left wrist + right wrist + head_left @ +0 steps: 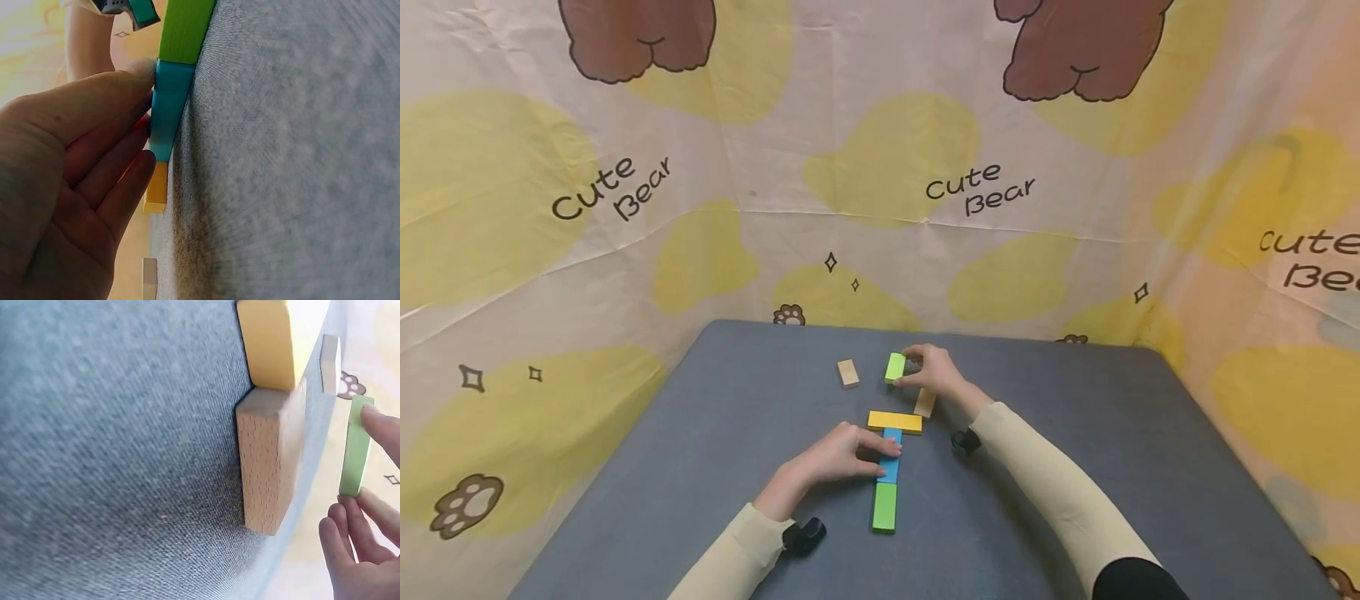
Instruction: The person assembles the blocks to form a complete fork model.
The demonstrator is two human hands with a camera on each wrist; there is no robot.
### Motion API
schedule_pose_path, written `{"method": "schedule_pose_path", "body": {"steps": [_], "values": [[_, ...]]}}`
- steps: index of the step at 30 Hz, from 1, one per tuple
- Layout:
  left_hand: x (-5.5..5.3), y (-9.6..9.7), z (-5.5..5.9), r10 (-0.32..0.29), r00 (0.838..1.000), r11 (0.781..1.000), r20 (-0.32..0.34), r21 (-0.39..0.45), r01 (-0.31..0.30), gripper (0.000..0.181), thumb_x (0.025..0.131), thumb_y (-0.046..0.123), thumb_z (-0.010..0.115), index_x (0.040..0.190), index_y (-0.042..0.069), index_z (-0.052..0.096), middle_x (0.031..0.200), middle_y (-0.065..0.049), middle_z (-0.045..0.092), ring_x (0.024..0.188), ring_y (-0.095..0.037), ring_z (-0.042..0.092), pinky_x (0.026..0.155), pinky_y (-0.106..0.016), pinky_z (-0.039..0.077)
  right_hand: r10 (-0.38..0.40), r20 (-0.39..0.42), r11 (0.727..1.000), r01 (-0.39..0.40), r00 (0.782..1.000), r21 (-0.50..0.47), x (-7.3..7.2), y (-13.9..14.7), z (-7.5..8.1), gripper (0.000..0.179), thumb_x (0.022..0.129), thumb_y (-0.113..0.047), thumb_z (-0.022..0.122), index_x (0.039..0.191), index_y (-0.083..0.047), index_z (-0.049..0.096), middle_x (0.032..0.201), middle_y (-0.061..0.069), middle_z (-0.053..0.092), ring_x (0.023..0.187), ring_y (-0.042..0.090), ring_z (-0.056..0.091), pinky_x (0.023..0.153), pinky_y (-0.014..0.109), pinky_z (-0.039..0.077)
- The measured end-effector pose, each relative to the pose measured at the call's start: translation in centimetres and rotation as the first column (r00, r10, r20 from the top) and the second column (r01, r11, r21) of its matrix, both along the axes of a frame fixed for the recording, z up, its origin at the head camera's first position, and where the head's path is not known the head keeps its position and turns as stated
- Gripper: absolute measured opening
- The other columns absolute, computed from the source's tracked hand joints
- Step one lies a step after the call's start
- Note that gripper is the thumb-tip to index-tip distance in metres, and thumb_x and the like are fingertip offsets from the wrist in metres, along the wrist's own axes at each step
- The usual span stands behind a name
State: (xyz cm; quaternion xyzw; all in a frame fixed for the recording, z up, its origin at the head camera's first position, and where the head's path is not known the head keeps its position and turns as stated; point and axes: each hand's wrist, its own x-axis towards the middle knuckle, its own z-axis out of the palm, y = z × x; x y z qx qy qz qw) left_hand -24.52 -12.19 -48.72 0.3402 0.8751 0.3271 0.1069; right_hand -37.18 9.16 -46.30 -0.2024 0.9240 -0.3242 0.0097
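Observation:
My right hand (934, 372) pinches a light green block (895, 367) between thumb and fingertips. In the right wrist view that green block (355, 450) is held by its two ends. The left hand (842, 452) touches the top of a blue block (170, 106), its thumb near one end and its fingers toward the other. At the blue block's near end lies a darker green block (884, 508). A yellow block (895, 422) lies crosswise at the far end. A plain wooden block (270, 462) lies up against the yellow one, partly under the right hand in the head view.
Another plain wooden block (847, 373) lies apart, toward the back of the grey table (715, 400). Behind the table hangs a bear-print cloth (865, 183). Black straps with small devices (803, 537) sit at both wrists.

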Motion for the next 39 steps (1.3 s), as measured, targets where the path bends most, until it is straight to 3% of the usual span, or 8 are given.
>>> {"method": "schedule_pose_path", "body": {"steps": [13,39], "values": [[0.0,-0.1,0.0,0.002,1.000,1.000,-0.002,0.000,-0.002,0.035,0.084,0.029,0.075,0.119,0.029,0.070,0.121,0.015,0.069,0.120,-0.002,0.060,0.099,-0.024,0.051,0.040,-0.001,0.999,-0.040,0.999,-0.017,2.1,0.2,0.7,0.064,0.075,-0.033,0.082,0.130,-0.009,0.060,0.131,0.013,0.062,0.119,0.031,0.061,0.100,0.044,0.051],[0.1,-0.2,0.3,-0.005,1.000,1.000,0.009,0.005,0.005,0.035,0.084,0.026,0.075,0.119,0.026,0.070,0.122,0.013,0.069,0.120,-0.002,0.061,0.102,-0.029,0.050,0.045,-0.015,0.999,-0.045,0.999,-0.003,3.5,0.6,0.3,0.063,0.074,-0.033,0.083,0.128,-0.009,0.062,0.126,0.012,0.063,0.116,0.029,0.062,0.098,0.043,0.053]]}}
